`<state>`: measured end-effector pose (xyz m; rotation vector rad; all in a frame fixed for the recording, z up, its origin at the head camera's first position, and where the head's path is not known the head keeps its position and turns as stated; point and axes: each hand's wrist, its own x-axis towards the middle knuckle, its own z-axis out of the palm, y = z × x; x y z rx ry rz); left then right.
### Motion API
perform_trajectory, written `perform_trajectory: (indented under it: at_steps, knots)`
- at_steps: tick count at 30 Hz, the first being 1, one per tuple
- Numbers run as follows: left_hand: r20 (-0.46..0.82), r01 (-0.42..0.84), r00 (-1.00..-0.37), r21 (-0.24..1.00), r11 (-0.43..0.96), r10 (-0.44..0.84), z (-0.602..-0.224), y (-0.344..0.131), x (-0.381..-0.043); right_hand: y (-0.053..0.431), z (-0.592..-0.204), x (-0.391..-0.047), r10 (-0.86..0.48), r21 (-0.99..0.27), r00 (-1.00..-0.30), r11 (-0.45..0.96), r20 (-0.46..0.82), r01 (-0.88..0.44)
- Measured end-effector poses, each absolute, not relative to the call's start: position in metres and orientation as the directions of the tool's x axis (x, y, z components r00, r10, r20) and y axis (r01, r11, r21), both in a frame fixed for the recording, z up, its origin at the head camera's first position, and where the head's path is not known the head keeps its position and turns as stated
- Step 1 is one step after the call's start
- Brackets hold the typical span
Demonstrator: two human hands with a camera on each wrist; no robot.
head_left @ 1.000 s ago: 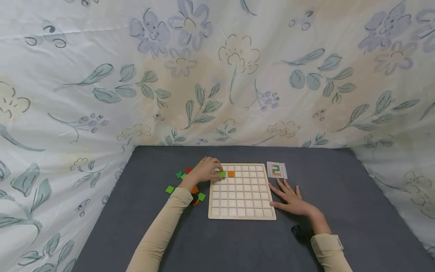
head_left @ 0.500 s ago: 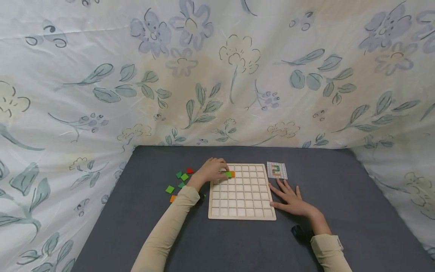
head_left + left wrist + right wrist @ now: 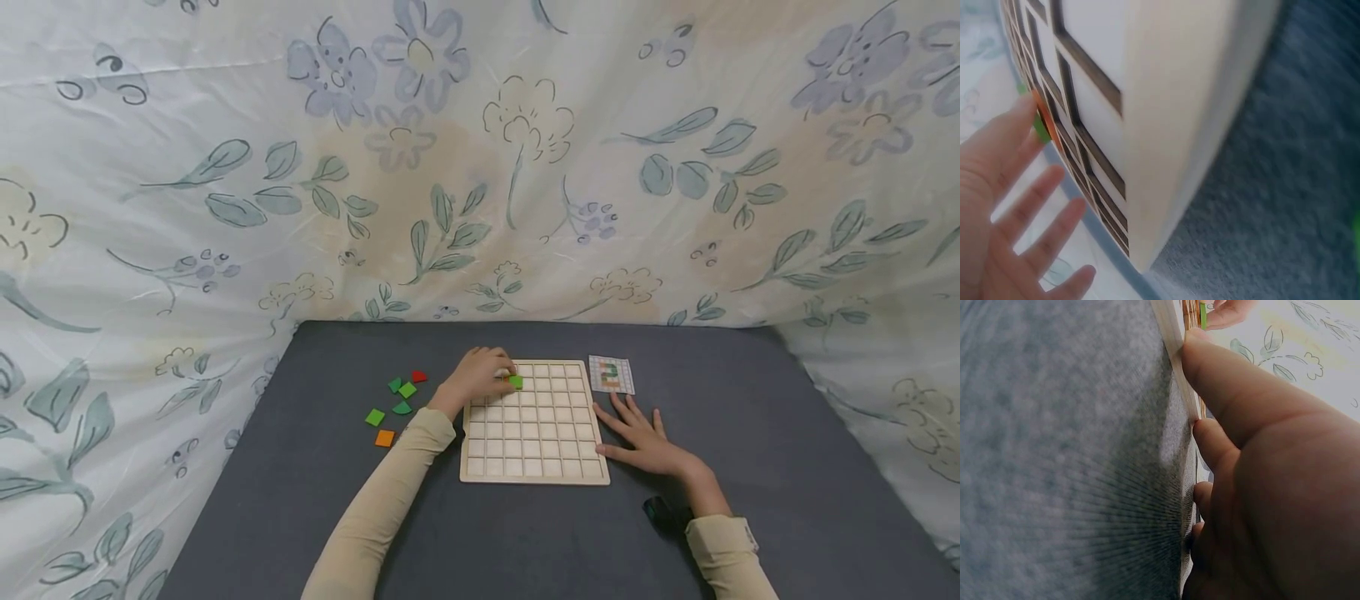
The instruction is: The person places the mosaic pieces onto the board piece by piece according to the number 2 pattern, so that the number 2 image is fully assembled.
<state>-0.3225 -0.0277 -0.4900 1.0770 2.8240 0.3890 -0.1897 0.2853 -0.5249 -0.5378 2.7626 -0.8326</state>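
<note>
My left hand [image 3: 480,373] reaches over the upper left of a wooden grid board [image 3: 536,450], pinching a green square tile [image 3: 516,382] between thumb and index finger. In the left wrist view the green tile [image 3: 1042,128] shows at the fingertips, beside an orange tile [image 3: 1047,117] lying in a cell. The other fingers of that hand are spread. My right hand [image 3: 641,437] lies with fingers spread at the board's right side, thumb and index fingertip touching its edge. The right wrist view shows the thumb [image 3: 1229,375] against the board's rim.
Left of the board lie loose tiles: an orange square [image 3: 385,438], a red piece [image 3: 419,377] and several green ones [image 3: 375,417]. A printed pattern card [image 3: 611,375] lies past the board's upper right corner. A dark grey cloth [image 3: 555,542] covers the table.
My left hand has moved right along the board's upper rows, carrying the green tile to the orange tile and slightly beyond. More loose tiles show behind the arm. My right hand stays put.
</note>
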Motion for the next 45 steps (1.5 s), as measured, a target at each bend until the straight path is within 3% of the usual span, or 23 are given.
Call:
perform_trajectory:
  at_steps: [21, 45]
  knots:
    - [-0.015, 0.641, -0.757, 0.176, 0.747, 0.653, -0.488, -0.008, -0.322, 0.284, -0.524, -0.189, -0.405, -0.563, -0.911, 0.772, -0.079, -0.295]
    - [0.004, 0.637, -0.756, 0.238, 0.733, 0.655, -0.491, -0.017, -0.319, 0.284, -0.525, -0.191, -0.407, -0.564, -0.909, 0.773, -0.088, -0.291]
